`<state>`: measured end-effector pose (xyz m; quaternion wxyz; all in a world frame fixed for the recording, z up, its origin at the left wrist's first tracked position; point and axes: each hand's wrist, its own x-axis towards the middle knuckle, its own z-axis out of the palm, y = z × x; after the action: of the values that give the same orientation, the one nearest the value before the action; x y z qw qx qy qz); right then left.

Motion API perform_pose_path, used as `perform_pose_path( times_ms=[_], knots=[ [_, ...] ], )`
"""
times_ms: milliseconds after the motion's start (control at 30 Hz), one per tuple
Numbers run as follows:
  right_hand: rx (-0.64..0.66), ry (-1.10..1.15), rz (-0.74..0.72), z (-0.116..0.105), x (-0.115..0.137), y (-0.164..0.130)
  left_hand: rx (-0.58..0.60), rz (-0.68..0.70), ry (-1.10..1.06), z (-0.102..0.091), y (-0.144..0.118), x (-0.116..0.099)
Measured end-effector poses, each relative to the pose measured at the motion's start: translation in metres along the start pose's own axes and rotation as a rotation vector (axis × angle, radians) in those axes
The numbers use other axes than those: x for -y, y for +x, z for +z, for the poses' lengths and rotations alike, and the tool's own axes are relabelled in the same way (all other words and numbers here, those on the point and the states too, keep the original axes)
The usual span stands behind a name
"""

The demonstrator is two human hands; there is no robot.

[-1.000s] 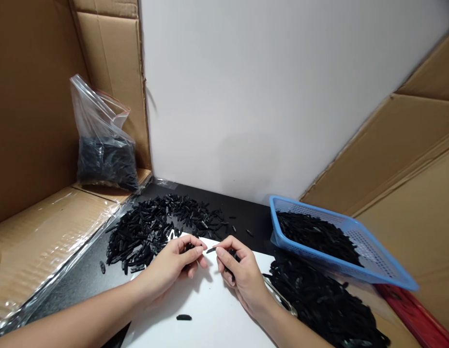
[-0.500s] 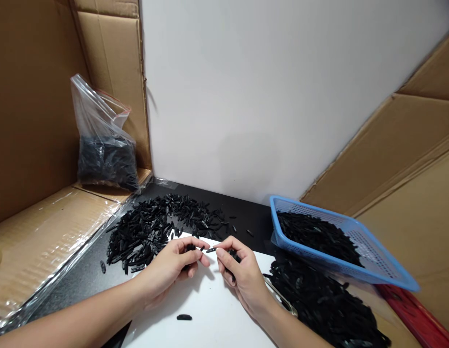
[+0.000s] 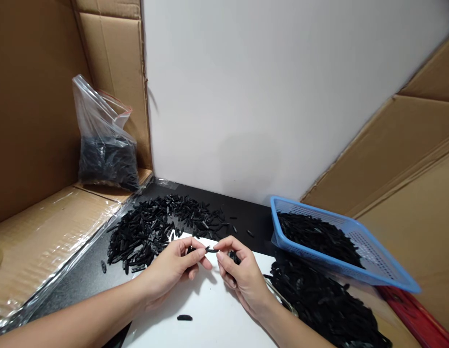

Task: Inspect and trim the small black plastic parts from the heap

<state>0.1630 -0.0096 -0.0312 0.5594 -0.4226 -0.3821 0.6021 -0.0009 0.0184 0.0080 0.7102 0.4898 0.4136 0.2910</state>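
Above the white sheet (image 3: 217, 319), my left hand (image 3: 183, 260) and right hand (image 3: 242, 265) both pinch small black pieces (image 3: 212, 251) (one loose piece (image 3: 184, 317) lies on this sheet).

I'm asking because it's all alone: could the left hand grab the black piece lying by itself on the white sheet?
Probably yes: the lone piece lies uncovered on the sheet, though the left hand looks busy with black bits.

Nothing legible here — no words, labels, brand marks, numbers or signs can be read on any surface.
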Motion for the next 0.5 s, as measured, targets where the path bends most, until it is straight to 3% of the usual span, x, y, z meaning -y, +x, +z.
perform_pose_path(
  times_ms=[267, 400, 500],
  knots=[
    [0.012, 0.115, 0.069, 0.000, 0.004, -0.001, -0.042, -0.012, 0.003, -0.001, 0.001, 0.001],
    [0.071, 0.273, 0.090, -0.002, 0.010, -0.001, -0.017, 0.007, -0.011, -0.002, 0.002, 0.003],
    [0.078, 0.235, 0.087, -0.001, 0.010, -0.001, 0.016, 0.001, -0.022, -0.002, 0.001, 0.003]
  ],
)
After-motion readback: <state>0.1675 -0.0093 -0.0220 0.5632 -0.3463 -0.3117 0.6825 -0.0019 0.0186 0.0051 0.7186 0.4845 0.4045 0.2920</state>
